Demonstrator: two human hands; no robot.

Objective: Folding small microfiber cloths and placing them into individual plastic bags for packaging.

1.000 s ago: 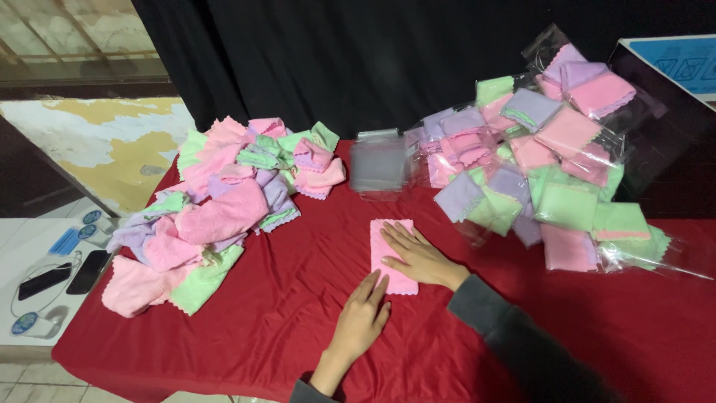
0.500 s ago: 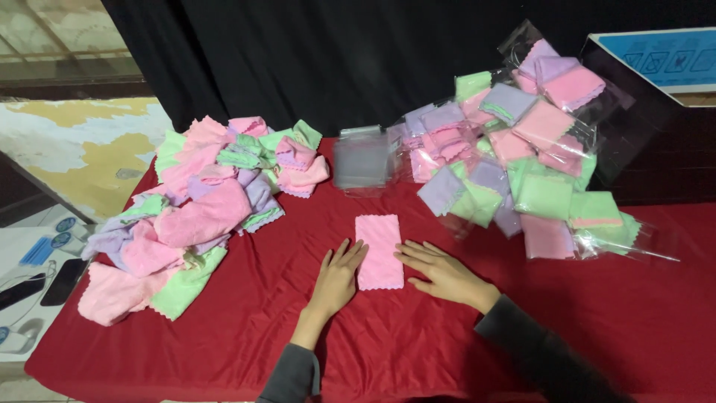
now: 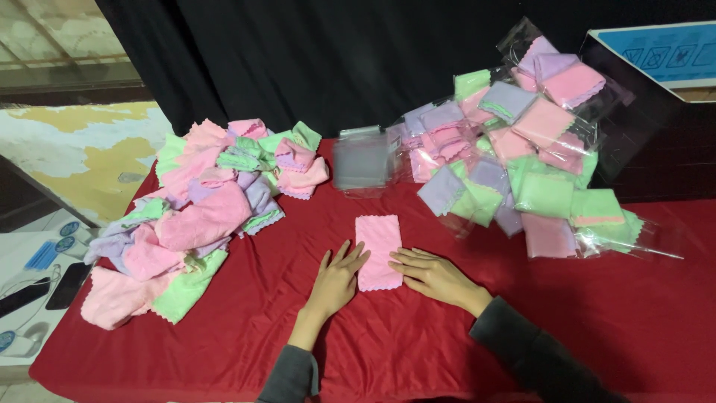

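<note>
Now both hands sit flat on the red desk [image 3: 418, 351], one on each side of a folded pink cloth [image 3: 378, 251]. The left hand [image 3: 337, 277], which a second ago lay lower down and off to the side, has come up against the cloth's left edge, fingers spread and touching it. The right hand [image 3: 431, 273], which earlier rested on top of the cloth, has slid off to its right edge, fingers together and pressing down, holding nothing. The cloth itself looks narrower and tidier than a moment ago, a neat upright rectangle in the middle of the desk, so I judge a fold has just been finished and squared off. To the left sprawls a loose heap of unfolded cloths [image 3: 201, 216] in pink, green and lilac. To the right rises a stack of bagged cloths [image 3: 522, 149], and a pile of clear bags [image 3: 361, 160] lies just beyond the pink cloth.
</note>
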